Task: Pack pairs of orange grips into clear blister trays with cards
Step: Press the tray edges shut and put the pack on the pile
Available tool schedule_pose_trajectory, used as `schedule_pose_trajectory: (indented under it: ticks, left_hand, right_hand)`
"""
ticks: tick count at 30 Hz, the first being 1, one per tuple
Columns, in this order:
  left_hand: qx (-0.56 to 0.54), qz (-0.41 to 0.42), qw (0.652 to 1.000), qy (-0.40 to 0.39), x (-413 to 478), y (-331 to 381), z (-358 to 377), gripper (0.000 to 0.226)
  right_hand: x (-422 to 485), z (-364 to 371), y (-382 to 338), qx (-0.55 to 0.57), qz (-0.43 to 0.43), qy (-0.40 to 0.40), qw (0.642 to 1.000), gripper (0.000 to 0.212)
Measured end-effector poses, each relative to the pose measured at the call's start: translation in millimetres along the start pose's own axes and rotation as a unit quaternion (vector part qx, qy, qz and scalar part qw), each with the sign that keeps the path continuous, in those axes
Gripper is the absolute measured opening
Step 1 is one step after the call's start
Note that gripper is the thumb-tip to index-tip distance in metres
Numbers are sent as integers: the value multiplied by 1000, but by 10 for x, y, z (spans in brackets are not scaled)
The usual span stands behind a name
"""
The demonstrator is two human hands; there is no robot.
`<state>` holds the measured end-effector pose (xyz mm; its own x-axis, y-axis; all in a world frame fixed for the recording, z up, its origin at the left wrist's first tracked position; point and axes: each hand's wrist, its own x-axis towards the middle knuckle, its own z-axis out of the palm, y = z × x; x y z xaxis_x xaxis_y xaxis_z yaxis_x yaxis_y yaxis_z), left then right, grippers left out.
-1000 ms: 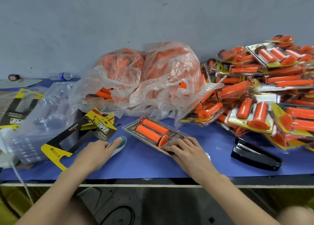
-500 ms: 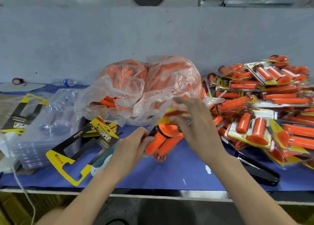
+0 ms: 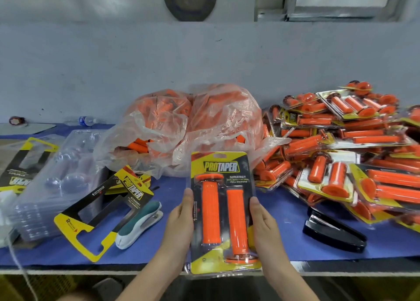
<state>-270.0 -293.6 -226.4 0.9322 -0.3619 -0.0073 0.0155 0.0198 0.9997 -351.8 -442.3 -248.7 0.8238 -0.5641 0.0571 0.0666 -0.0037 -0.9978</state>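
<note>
A flat, clear-plastic blister pack (image 3: pixel 223 212) is held upright above the near edge of the blue-covered table (image 3: pixel 284 212), its front turned to the camera. Inside it, two orange cylindrical grips (image 3: pixel 210 212) lie side by side, flanges at opposite ends, over a yellow-and-black printed card (image 3: pixel 221 167). The pack is gripped by its long edges, the left edge by the left hand (image 3: pixel 179 223) and the right edge by the right hand (image 3: pixel 263 223). A thumb is laid on the front at each side; the fingers behind are hidden, so how they curl cannot be told. The step in hand is judged to be a check of the filled pack before it is stapled or added to the heap. This is best done with the pack square and lightly held, so that the shell is not bowed open. The seating of both grips in their pockets should be confirmed and the edges looked over for gaps. Whether staples have been set cannot be made out, and the pack's back is unseen. The heap of finished orange-grip packs (image 3: pixel 341 164) at the right is cut off by the frame edge. The loose grips in the crumpled translucent plastic bag (image 3: pixel 193 127) are largely veiled.
</note>
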Motion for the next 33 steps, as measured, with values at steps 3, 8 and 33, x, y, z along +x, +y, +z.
schedule_pose_trajectory:
  ticks: [3,8,33]
  left_hand:
    - [36,-3,997,-68,-148,-61,54,53]
    - [44,-17,988,-146,-233,-77,212,58]
    - [-135,32,939,-314,1348,2020,3918,44]
  right_hand:
    - [42,-96,-39,58,-10,74,995,55]
    - [110,-299,-159,114,-4,141,983,52]
    - [749,-2184,-707,-44,-124,314,940,27]
